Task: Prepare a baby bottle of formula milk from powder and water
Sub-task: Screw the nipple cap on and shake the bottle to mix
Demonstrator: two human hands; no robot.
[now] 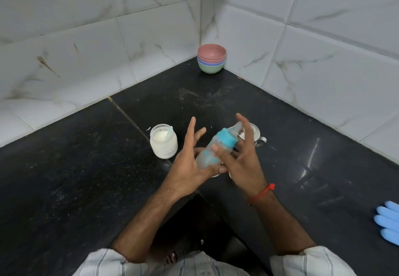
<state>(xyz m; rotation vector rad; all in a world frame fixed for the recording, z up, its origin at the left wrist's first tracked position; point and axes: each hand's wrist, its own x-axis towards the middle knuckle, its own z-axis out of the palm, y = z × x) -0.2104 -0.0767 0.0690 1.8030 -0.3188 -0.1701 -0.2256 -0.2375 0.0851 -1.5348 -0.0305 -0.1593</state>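
A person rolls a capped baby bottle between flat palms above a black corner worktop, teat tilted away. Both the left hand and right hand have a released grip, fingers straight, pressing the bottle's sides. Just left stands an open jar of powder with a scoop; a steel cup sits behind the right hand. Stacked bowls fill the corner.
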